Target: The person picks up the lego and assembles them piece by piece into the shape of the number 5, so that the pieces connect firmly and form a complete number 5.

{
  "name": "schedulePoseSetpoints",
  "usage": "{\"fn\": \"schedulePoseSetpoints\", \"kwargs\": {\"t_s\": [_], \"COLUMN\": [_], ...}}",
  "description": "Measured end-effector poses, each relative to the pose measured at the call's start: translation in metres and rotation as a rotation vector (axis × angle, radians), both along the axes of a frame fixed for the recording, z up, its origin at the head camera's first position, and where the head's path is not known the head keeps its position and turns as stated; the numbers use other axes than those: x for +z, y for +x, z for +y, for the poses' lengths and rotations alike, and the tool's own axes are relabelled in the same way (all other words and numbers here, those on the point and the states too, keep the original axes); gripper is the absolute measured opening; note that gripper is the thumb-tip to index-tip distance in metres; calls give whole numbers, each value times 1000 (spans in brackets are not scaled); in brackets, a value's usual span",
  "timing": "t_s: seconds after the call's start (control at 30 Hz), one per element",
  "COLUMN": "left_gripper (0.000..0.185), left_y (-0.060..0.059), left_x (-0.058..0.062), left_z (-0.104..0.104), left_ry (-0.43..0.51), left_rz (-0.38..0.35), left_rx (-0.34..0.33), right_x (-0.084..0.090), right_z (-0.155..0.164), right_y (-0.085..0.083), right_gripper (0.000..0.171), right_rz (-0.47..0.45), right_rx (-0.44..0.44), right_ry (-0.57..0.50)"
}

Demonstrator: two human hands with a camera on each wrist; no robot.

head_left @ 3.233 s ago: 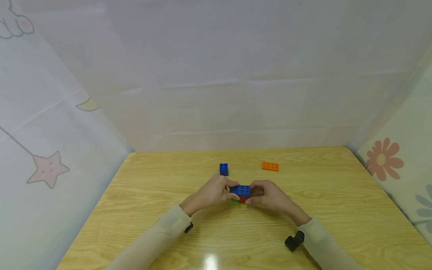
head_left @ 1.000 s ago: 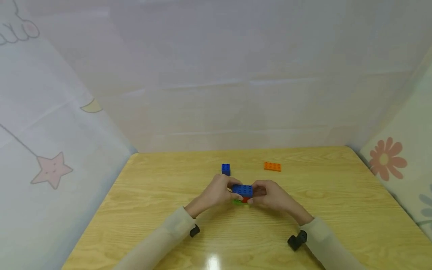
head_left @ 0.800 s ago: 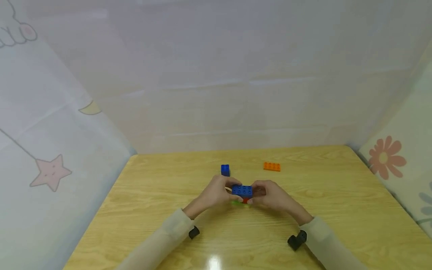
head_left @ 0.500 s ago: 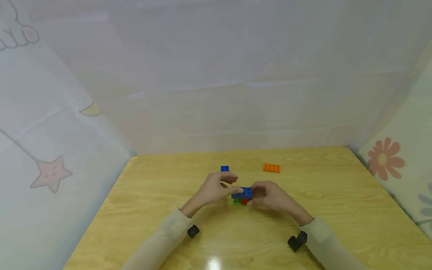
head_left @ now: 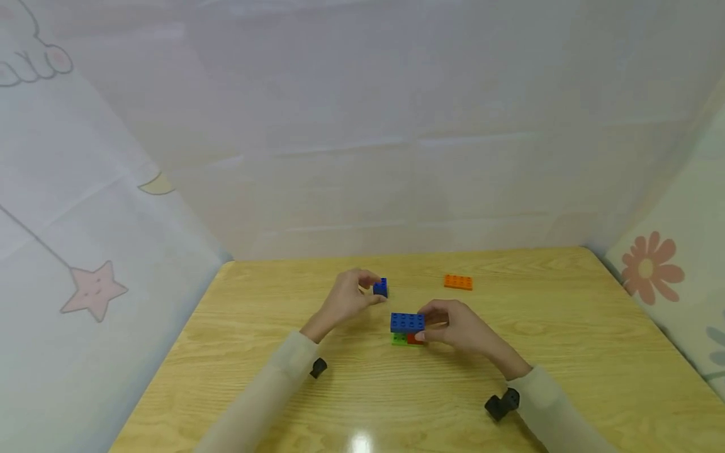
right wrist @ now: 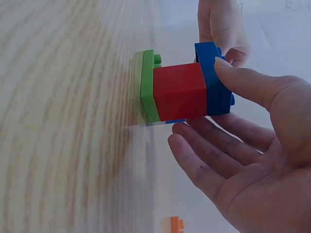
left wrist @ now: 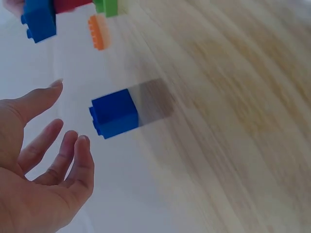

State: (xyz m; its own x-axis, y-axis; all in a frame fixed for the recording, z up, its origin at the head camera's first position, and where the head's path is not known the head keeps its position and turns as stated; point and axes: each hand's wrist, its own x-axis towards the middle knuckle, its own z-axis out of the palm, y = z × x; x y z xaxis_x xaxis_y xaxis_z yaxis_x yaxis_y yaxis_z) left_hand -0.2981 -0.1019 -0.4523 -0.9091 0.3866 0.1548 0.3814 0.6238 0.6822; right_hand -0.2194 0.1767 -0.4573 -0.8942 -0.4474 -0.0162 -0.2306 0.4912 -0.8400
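In the head view my left hand (head_left: 347,297) reaches to a small dark-blue brick (head_left: 381,290) standing on the table. The left wrist view shows a gap between the loosely bent fingers and thumb and this blue brick (left wrist: 116,114). My right hand (head_left: 461,327) holds a brick stack by its right side, thumb in front and fingers behind. Its top is a long blue brick (head_left: 407,323), overhanging to the left. Beneath that sits a red brick (right wrist: 180,92), on a green plate (right wrist: 149,87) at the bottom. Some right fingertips are hidden behind the stack.
A flat orange plate (head_left: 458,282) with studs lies toward the back right of the wooden table (head_left: 272,302). Patterned cloth sheets (head_left: 362,189) stand behind the table and along both sides. Black wrist cameras sit at both cuffs.
My left hand has let go of the stack and moved back and left to the small blue brick. The right hand has stayed on the stack.
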Motion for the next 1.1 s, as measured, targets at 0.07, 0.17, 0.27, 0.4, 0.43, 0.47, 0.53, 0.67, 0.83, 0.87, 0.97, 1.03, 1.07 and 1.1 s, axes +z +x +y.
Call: {"fn": "schedulePoseSetpoints", "kwargs": {"t_s": [0.07,0.17,0.27,0.4,0.43,0.47,0.53,0.67,0.83,0.87,0.97,1.03,1.07,1.1], "left_gripper": [41,46,54,59,59,59,59,61,64,64,61,57,56,54], "left_y": [-5,-13,-20,-27,-29,-30,-33,-38,-39,-39,-41,-42,-43,-44], "left_x": [-2,-5,-10,-16,-17,-17,-18,-18,-23,-24,-26,-26,-25,-25], "left_z": [-2,-2,-2,-3,-3,-3,-3,0,2,2,0,-1,-2,-2], "left_ry": [-1,-6,-16,-10,-6,-3,-5,-31,-64,-69,-83,-87,-91,-91], "left_rz": [0,-18,-56,-110,-119,-125,-131,-146,-170,-177,-187,-192,-191,-192], "left_rx": [5,11,11,19,25,31,36,12,-30,-28,-11,0,0,-1], "right_x": [1,1,2,2,2,2,4,7,8,8,8,9,10,10], "right_z": [-1,-1,-1,-2,-3,-3,-5,-7,-8,-9,-10,-10,-10,-10], "right_y": [1,1,1,3,3,3,3,3,4,4,6,6,6,6], "right_gripper": [43,41,38,31,30,29,28,28,27,27,27,27,27,26], "right_rz": [5,24,37,51,57,62,69,45,4,1,0,4,7,6], "right_rx": [0,-6,-8,-7,-5,-6,-13,-41,-54,-51,-34,-26,-24,-26], "right_ry": [-3,1,12,33,38,48,64,89,81,75,53,43,40,36]}}
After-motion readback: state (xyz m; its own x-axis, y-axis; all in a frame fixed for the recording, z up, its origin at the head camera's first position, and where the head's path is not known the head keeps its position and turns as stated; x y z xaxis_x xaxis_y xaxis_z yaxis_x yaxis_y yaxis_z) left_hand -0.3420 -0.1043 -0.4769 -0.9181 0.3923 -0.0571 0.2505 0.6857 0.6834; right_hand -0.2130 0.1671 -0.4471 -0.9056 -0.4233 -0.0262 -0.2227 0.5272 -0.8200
